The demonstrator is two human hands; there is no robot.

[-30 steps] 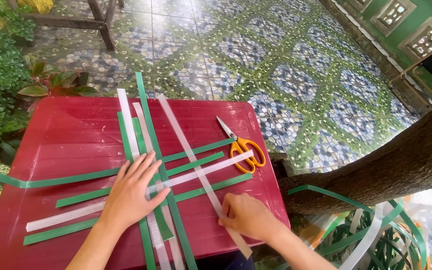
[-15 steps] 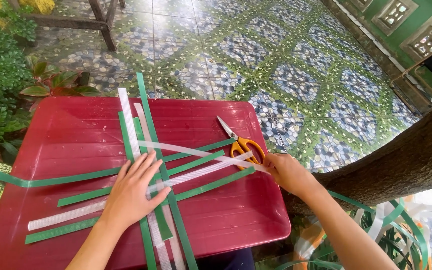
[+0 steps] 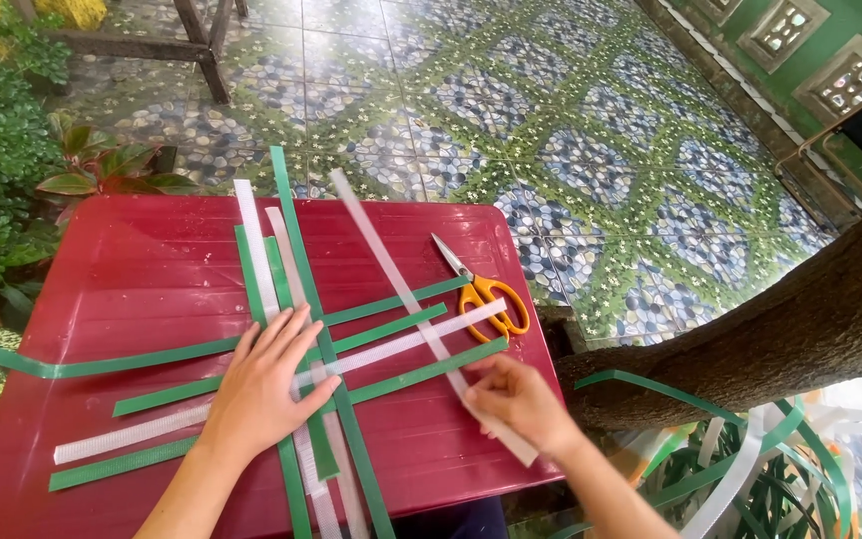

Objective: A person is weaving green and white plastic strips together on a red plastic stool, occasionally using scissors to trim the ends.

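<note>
Two hands work on a red table (image 3: 132, 269). Left hand (image 3: 263, 384) lies flat, fingers spread, on crossed green and white strips (image 3: 301, 299). Right hand (image 3: 519, 401) seems to pinch a slanting white strip (image 3: 391, 269) near orange-handled scissors (image 3: 481, 289).

Orange-handled scissors (image 3: 481, 289) lie on the red table (image 3: 152, 260) beside a tree trunk (image 3: 780, 339).

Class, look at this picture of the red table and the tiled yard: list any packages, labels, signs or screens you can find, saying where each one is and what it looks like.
None in view: no package, label, sign or screen.
The red table holds only green and white strips and orange-handled scissors.
The hands rest on plain strips without markings.
</note>
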